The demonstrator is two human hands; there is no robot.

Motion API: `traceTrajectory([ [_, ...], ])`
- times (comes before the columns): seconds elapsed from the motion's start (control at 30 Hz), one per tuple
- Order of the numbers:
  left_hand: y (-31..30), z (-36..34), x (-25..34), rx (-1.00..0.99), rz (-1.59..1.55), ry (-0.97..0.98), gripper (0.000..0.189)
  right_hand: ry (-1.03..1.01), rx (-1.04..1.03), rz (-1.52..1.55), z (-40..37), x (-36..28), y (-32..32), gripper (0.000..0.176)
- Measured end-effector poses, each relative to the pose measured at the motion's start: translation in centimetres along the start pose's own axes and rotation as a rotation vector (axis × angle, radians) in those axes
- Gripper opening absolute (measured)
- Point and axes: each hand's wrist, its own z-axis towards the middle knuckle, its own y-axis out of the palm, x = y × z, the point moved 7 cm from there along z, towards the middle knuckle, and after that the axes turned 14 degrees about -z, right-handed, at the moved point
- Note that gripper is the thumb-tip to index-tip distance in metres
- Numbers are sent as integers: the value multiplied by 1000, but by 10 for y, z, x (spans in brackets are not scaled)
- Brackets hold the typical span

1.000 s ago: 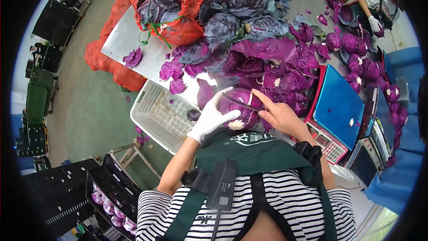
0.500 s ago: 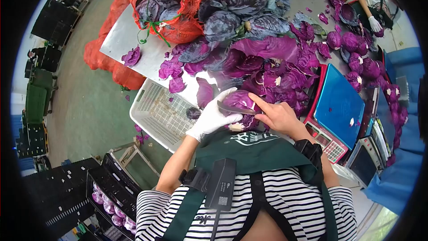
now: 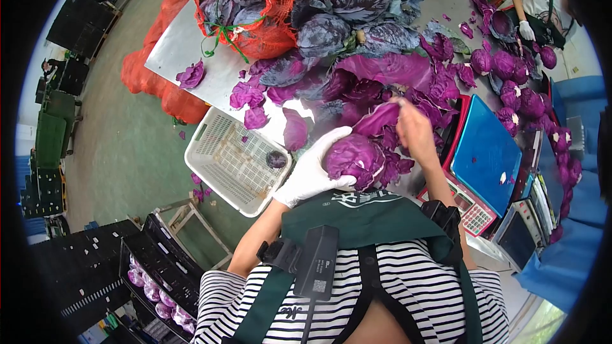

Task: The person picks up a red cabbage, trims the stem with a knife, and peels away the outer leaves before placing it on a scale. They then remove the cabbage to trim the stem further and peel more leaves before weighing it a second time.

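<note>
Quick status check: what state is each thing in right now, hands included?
left hand: gloved, shut on the red cabbage.
red cabbage: whole head, held up.
right hand: bare, blurred, seems shut on the leaf.
leaf: lifted above the head.
white basket: upright, one dark scrap inside.
net sack: bulging with cabbages.
scale: small scraps on its platform.

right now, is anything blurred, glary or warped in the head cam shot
Head view: fisheye bends the table and leaves black corners; the right hand is smeared, so its grip is unclear; the gloved left hand and the red cabbage it holds are sharp; glare whitens the steel just beyond them.
</note>
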Motion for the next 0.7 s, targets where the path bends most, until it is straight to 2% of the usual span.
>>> traceTrajectory([
  [0.07, -4, -1, 2, 29, -23, 32, 91, 119, 203, 148, 15, 15, -31, 39],
  [0.13, -12, -1, -1, 67, 38, 36, 92, 32, 189, 22, 16, -8, -45, 48],
  [0.17, -15, 1, -4, 71, 26, 10, 94, -108, 170, -218, 8, -33, -32, 68],
  [0.2, -14, 4, -4, 65, 27, 12, 94, -67, -56, -132, -3, -29, -10, 87],
  [0.23, -14, 7, -5, 59, 39, 0, 95, -216, -101, -281, -15, -48, 10, 97],
  [0.27, -13, 9, -7, 59, 49, -14, 96, -382, -182, -438, -29, -69, 24, 96],
  [0.33, -10, 9, -9, 74, 43, -38, 98, -469, -346, -796, -43, -85, 39, 84],
  [0.37, -11, 8, -14, 79, 122, -67, 95, -470, -348, -795, -42, -84, 41, 84],
  [0.4, -10, 7, -17, 82, 202, -97, 91, -550, -335, -778, -44, -86, 43, 72],
  [0.43, -8, 8, -7, 84, 144, -56, 93, -630, -319, -762, -46, -90, 43, 60],
  [0.47, -9, 9, -7, 81, 144, -55, 93, -628, -316, -763, -44, -90, 43, 60],
  [0.57, -9, 10, -10, 52, 114, -53, 95, -810, -197, -830, -41, -104, 41, 32],
  [0.67, -4, 10, -11, 25, 159, -32, 98, -901, -187, -944, -35, -111, 44, 23],
  [0.7, -6, 7, -10, 81, 112, -50, 100, -933, -140, -872, -34, -119, 46, 21],
])
